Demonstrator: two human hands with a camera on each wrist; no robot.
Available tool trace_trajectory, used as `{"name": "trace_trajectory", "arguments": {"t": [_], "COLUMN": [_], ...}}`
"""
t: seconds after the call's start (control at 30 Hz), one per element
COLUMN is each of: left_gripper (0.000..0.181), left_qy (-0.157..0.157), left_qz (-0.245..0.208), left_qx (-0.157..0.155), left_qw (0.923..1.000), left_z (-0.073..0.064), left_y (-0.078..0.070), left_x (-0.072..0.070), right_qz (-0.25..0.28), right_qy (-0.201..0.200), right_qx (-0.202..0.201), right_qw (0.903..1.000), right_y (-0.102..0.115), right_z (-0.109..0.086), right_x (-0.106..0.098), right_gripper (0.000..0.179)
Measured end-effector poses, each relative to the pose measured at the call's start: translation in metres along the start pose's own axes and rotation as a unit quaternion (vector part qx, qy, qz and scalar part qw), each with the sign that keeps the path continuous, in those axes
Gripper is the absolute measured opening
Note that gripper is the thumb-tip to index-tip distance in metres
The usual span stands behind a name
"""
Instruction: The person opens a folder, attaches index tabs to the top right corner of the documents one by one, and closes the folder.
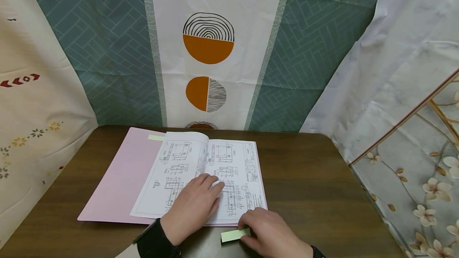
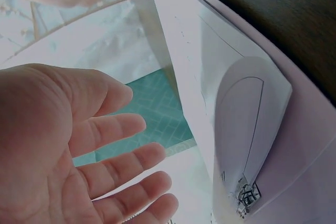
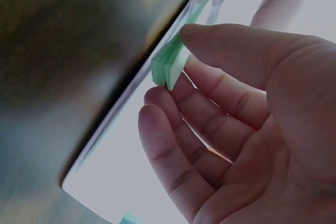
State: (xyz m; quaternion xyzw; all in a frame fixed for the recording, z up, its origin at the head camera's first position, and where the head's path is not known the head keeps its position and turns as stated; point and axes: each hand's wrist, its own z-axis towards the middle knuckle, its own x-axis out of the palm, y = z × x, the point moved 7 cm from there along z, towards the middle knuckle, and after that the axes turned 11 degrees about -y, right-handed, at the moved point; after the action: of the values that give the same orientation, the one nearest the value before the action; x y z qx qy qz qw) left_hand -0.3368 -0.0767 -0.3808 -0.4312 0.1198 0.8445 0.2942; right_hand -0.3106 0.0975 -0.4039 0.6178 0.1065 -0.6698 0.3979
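Observation:
A booklet of technical drawings (image 1: 236, 158) lies open on a pink folder (image 1: 111, 186). Over its middle, near the fold, my left hand (image 1: 193, 206) is spread with relaxed fingers; the left wrist view shows a bare palm (image 2: 42, 145) beside the curved pages (image 2: 241, 93). At the booklet's lower right edge, my right hand (image 1: 270, 232) pinches a pad of pale green sticky notes (image 1: 232, 235) between thumb and fingers. Seen from the right wrist, the pad (image 3: 170, 62) is a thick stack, its layers slightly fanned at the end.
A pale green sticky note (image 1: 155, 137) is stuck near the folder's top edge, left of the booklet. The brown wooden table (image 1: 315, 186) extends on both sides. Patterned cloth (image 1: 118, 51) hangs behind the table, with a floral cloth (image 1: 419, 194) to the right.

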Motion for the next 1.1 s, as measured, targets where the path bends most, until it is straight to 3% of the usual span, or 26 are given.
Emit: {"name": "trace_trajectory", "arguments": {"t": [0.2, 0.57, 0.93, 1.1], "left_gripper": [0.034, 0.066, 0.059, 0.047], "left_qy": [0.017, 0.087, 0.087, 0.063], "left_qz": [-0.033, -0.119, -0.151, -0.147], "left_qx": [-0.02, -0.043, -0.09, -0.094], "left_qw": [0.9991, 0.9881, 0.9806, 0.9827], "left_z": [0.003, 0.006, 0.019, 0.021], "left_y": [0.002, 0.003, 0.008, 0.01], "left_x": [-0.002, 0.006, 0.014, 0.016], "right_qz": [-0.012, -0.01, -0.016, -0.01], "right_qy": [-0.052, -0.093, -0.12, -0.127], "right_qx": [-0.014, 0.05, 0.065, 0.056], "right_qw": [0.9985, 0.9944, 0.9905, 0.9903], "right_y": [-0.001, -0.025, -0.032, -0.032], "right_z": [0.009, 0.038, 0.063, 0.069], "right_x": [-0.017, -0.04, -0.049, -0.049], "right_gripper": [0.023, 0.023, 0.023, 0.023]}}
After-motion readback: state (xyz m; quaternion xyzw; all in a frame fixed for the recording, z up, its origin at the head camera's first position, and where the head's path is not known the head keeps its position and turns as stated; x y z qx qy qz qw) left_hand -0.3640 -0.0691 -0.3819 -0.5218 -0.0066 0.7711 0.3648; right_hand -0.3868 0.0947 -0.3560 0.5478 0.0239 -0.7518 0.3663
